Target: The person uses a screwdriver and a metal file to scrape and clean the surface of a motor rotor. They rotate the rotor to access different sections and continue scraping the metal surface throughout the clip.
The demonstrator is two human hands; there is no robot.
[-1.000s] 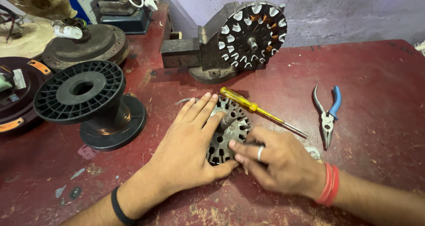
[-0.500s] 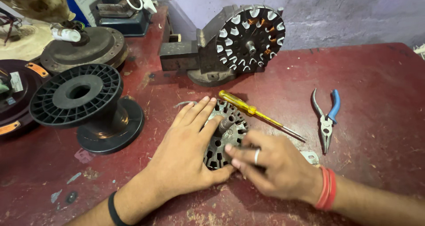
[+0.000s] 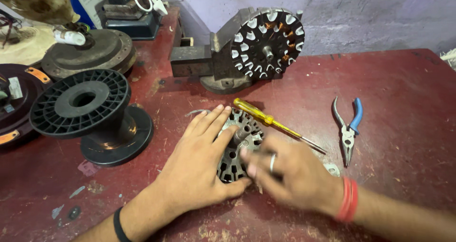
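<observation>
A round slotted metal stator core (image 3: pixel 240 144) with a short shaft at its middle lies flat on the red table (image 3: pixel 394 80). My left hand (image 3: pixel 197 161) rests palm-down on its left side, fingers stretched toward the shaft, thumb under its near edge. My right hand (image 3: pixel 289 175), blurred and wearing a ring and red wrist bands, sits over the core's right side with its fingers curled at the edge; whether it grips anything I cannot tell.
A yellow-handled screwdriver (image 3: pixel 273 123) lies just behind the core. Blue-handled pliers (image 3: pixel 349 128) lie to the right. A second stator (image 3: pixel 266 42) sits upright in a bench vise behind. A black plastic spool (image 3: pixel 88 111) stands at the left.
My right hand has shifted slightly along the core's right edge and is now blurred. The left hand stays pressed on the core.
</observation>
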